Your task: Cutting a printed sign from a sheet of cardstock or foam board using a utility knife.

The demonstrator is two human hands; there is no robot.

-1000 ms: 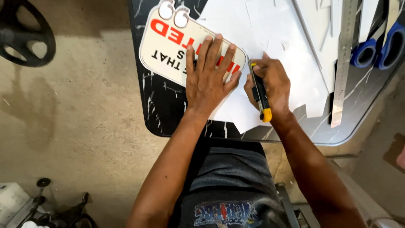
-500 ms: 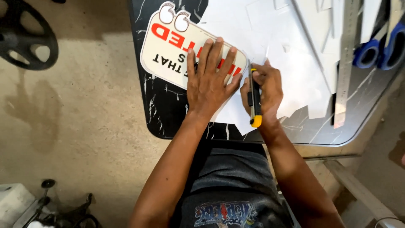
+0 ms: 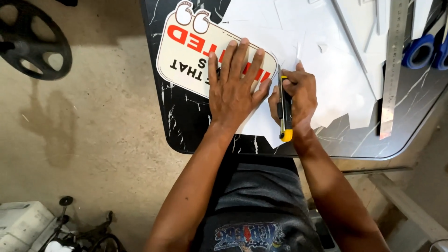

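While pressing flat with spread left hand on the printed sign lying on the dark marbled counter, right fingers clamped round the yellow-ended utility knife, drawn nearer along the sign's right edge than a second ago, so cutting apparently well advanced.

We see a steel ruler lying along the right of the black marbled counter, with blue tape rolls just beside it and white offcuts near them. On the concrete floor, a black wheel sits upper left and a white box lower left.
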